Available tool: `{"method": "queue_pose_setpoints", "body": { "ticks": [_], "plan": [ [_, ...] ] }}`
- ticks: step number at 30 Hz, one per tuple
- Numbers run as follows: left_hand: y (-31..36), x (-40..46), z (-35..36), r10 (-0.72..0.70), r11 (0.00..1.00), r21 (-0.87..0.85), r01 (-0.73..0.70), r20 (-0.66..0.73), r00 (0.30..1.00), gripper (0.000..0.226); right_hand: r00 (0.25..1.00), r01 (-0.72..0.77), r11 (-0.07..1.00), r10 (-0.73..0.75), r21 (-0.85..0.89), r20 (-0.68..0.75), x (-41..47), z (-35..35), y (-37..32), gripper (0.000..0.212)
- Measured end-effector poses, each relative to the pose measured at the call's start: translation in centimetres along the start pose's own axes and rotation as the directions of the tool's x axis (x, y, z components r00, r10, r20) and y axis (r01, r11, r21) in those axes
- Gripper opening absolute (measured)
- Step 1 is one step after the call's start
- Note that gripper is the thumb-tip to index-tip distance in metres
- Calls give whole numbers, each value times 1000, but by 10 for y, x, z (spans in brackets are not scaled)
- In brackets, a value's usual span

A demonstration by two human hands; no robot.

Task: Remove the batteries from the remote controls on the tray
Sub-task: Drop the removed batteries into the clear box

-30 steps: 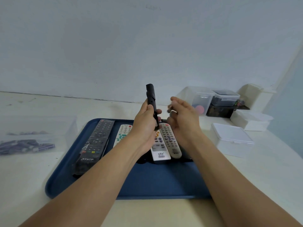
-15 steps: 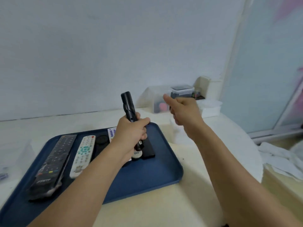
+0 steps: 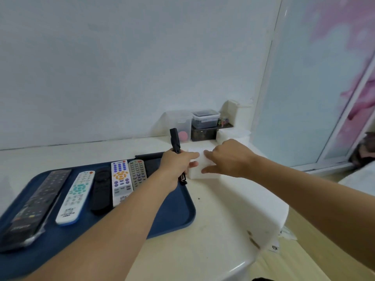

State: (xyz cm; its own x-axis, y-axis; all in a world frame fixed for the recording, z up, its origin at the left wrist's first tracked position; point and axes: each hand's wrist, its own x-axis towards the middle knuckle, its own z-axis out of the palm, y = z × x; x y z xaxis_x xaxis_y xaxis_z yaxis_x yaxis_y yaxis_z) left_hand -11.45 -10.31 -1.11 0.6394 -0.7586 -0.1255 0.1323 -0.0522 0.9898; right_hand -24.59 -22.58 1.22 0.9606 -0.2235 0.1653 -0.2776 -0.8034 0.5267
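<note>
Here we see the left hand (image 3: pixel 176 165) wrapped around a slim black remote (image 3: pixel 175 141), its fingers curled about the lower half so that the top end stands clear above the fist, tilted a little to the left. The bottom end of that remote pokes out under the hand, above the right edge of the blue tray (image 3: pixel 172 218).

Our right hand (image 3: pixel 227 159) reaches over a white lidded box (image 3: pixel 194 173) that sits on the table (image 3: pixel 223 209) just beside the tray. The thumb lies against the box's front side and a fingertip touches its top; whether this grip pinches something small, such as a battery, we cannot tell, since the back of the hand hides the palm.

On the tray five remotes lie side by side, face up: a long black remote (image 3: pixel 38 205) at the far left, a white remote with teal buttons (image 3: pixel 76 196), a short black remote (image 3: pixel 101 191), a white remote with orange and blue buttons (image 3: pixel 121 182), and a grey remote (image 3: pixel 137 174) whose near end is hidden by the left forearm.

Against the wall stand a clear container (image 3: pixel 180 122), a clear lidded tub (image 3: pixel 205 118) on a dark box (image 3: pixel 204 133), and further white boxes (image 3: pixel 233 133) beside them.
</note>
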Motion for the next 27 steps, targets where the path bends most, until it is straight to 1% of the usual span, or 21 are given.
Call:
{"method": "queue_pose_setpoints", "body": {
  "ticks": [2,4,6,7,9,11,13,15,17,19,21,22,24,25,27],
  "plan": [
    [1,-1,-1,-28,999,17,27,85,996,44,997,61,998,-61,-4,-57,-2,10,6,56],
    [-3,-3,0,-43,998,62,34,144,989,46,967,128,991,-132,-32,-218,-4,19,9,54],
    [-12,-6,5,-30,992,126,12,143,989,46,930,140,989,-147,-45,-337,-9,23,7,53],
    [-16,-8,8,-7,990,137,-11,128,992,47,918,144,989,-145,-31,-369,-12,24,8,51],
    [-20,-8,11,57,993,99,-64,76,995,51,890,159,987,-160,-38,-428,-15,26,11,44],
    [-17,-4,13,70,997,43,-72,38,997,56,875,153,987,-154,-39,-459,-19,23,16,37],
    [-10,0,12,46,998,26,-49,85,995,61,873,139,990,-128,-12,-470,-22,21,17,36],
    [-8,2,10,39,991,121,-57,145,989,62,868,122,992,-99,14,-486,-27,21,17,40],
    [-8,2,7,63,965,242,-99,155,986,60,860,112,993,-79,36,-505,-33,18,21,42],
    [-10,2,5,69,947,300,-119,172,983,61,852,126,992,-93,29,-515,-37,18,24,42],
    [-11,1,5,59,932,342,-122,187,981,63,861,144,989,-111,29,-496,-38,18,24,41],
    [-12,0,7,57,922,365,-126,193,980,64,873,123,991,-84,51,-480,-39,16,24,41],
    [-16,-3,11,47,896,425,-132,205,978,73,882,29,992,33,125,-470,-40,9,28,42],
    [-17,-4,13,43,885,445,-136,213,976,79,875,-29,984,111,178,-472,-40,3,33,42],
    [-19,-8,16,47,873,464,-148,223,974,75,846,-160,930,302,331,-440,-38,-5,45,41]
  ]
}}
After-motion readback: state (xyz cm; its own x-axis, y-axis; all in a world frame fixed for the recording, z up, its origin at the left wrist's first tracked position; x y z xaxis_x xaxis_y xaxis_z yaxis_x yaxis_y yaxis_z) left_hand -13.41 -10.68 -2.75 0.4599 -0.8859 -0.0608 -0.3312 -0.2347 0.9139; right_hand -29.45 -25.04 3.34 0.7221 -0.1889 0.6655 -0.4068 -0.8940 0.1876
